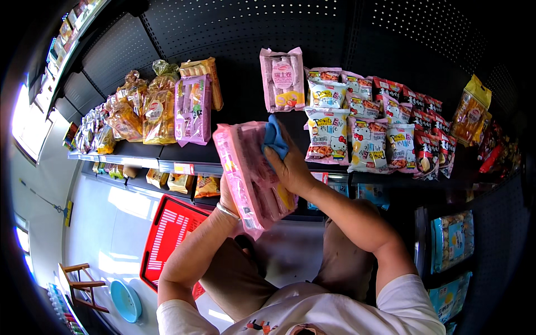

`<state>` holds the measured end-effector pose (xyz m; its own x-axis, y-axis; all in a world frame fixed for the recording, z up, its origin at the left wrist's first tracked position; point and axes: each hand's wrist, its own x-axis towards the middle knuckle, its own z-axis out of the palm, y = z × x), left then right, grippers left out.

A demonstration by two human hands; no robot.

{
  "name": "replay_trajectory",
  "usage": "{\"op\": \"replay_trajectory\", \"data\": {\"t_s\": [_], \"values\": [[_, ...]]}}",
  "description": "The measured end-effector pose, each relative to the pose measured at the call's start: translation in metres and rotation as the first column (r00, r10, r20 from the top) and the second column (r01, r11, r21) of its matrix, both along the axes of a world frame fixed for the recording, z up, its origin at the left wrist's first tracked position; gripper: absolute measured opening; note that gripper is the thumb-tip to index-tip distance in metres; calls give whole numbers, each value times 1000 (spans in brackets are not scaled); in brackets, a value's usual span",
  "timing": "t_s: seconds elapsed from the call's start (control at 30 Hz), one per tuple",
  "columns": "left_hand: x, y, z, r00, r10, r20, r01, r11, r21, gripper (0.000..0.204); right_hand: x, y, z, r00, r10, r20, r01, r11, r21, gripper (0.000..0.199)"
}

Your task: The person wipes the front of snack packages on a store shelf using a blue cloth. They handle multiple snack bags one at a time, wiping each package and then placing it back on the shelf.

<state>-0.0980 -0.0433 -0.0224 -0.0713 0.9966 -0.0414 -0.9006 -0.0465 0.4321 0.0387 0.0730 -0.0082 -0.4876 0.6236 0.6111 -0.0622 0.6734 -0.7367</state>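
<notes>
Left hand (228, 196) supports a stack of pink snack packs (251, 173) from beneath, just in front of the black shelf (167, 153). Right hand (290, 167) presses a blue cloth (274, 137) against the stack's top face. A red basket (167, 234) sits on the floor below the shelf.

Exposure uneven, dim overall | daylight from blown-out window (25, 120) at left | glare patches on pale floor (120, 204) | dark perforated shelf back (234, 33) underexposed | foil snack packets (142, 109) glinting | strong fisheye bending, black vignette at corners | centre sharp, rim soft and smeared
</notes>
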Motion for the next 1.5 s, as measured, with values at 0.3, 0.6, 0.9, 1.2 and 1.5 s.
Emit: {"op": "replay_trajectory", "data": {"t_s": [0.3, 0.6, 0.9, 1.2, 1.5], "values": [[-36, -2, 9, 976, 209, 55, -215, 965, 148, 63, 4, -45, -15, 961, 268, -71, -274, 874, -402, 76], [-56, 2, -53, 925, 96, 369, -82, 995, -54, 56, 0, -48, -21, 864, 424, -271, -412, 289, -864, 54], [-21, -2, 35, 994, 106, -17, -104, 991, 83, 60, 1, -60, 2, 821, 396, -412, -399, -119, -909, 51], [-35, 4, 34, 428, 664, -613, -601, 716, 357, 47, 16, -35, 8, 662, 537, -523, -382, -359, -852, 44], [-53, 18, 38, 394, 713, -580, -713, 635, 296, 50, 26, -34, -11, 834, 341, -434, -323, -336, -885, 42]]}}
